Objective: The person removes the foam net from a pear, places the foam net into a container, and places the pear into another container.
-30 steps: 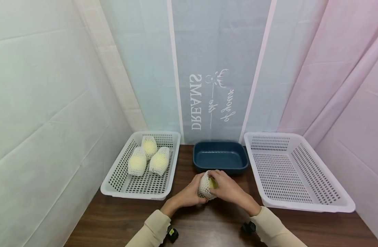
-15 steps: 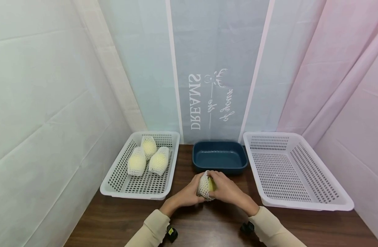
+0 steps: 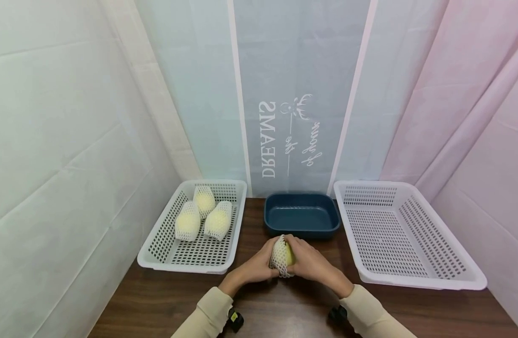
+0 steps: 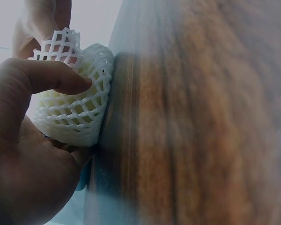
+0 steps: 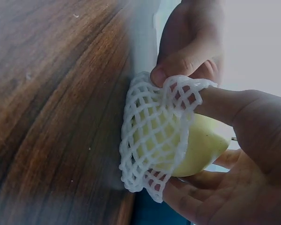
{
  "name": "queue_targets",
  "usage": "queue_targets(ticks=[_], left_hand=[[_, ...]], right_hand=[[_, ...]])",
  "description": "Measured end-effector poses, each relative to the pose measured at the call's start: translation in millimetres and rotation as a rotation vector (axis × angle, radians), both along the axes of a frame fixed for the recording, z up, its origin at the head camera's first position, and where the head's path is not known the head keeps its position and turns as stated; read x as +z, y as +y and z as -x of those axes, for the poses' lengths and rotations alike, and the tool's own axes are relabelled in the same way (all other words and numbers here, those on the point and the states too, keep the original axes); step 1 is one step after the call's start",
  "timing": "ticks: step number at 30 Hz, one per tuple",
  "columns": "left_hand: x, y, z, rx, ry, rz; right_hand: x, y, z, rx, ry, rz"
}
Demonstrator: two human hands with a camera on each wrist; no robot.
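Both hands hold one pale yellow pear [image 5: 206, 145] low over the table, just in front of the blue dish. A white foam net sleeve [image 5: 150, 131] covers much of the pear, while its stem end shows bare in the right wrist view. My left hand [image 3: 259, 264] grips the netted side, with its thumb [image 4: 68, 79] lying across the mesh. From the other side my right hand [image 3: 313, 263] curls round the pear, its thumb tucked under the net's loose edge and its fingers beneath the bare part. Palms and fingers hide part of the fruit in the head view.
A white basket [image 3: 178, 269] at the left contains three netted fruits [image 3: 218, 220]. Behind the hands stands a dark blue dish [image 3: 302, 234]. To the right is a larger white basket [image 3: 428, 283]. All rest on a dark wood table [image 3: 280, 314] against a curtain [image 3: 292, 61].
Both hands remain in nearly the same place around the pear. The right fingers have shifted slightly on it, and the net's edge by that hand has moved a little.
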State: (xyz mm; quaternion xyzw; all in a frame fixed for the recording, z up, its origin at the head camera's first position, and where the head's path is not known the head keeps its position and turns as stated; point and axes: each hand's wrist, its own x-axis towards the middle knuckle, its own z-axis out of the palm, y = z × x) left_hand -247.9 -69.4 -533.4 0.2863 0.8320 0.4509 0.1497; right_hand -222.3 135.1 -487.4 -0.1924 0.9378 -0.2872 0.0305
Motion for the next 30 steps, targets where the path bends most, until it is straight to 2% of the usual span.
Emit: queue_targets(ticks=[13,22,30], left_hand=[[-0.7,-0.1,-0.7,-0.006,-0.009,-0.02],[1.3,-1.2,-0.3,0.039,0.012,-0.007],[1.8,-0.7,1.8,0.09,0.011,-0.064]], right_hand=[[3.5,5,-0.1,-0.044,0.035,0.024],[9.1,9,2.4,-0.056,0.048,0.043],[15.4,12,6.0,-0.045,0.071,0.062]])
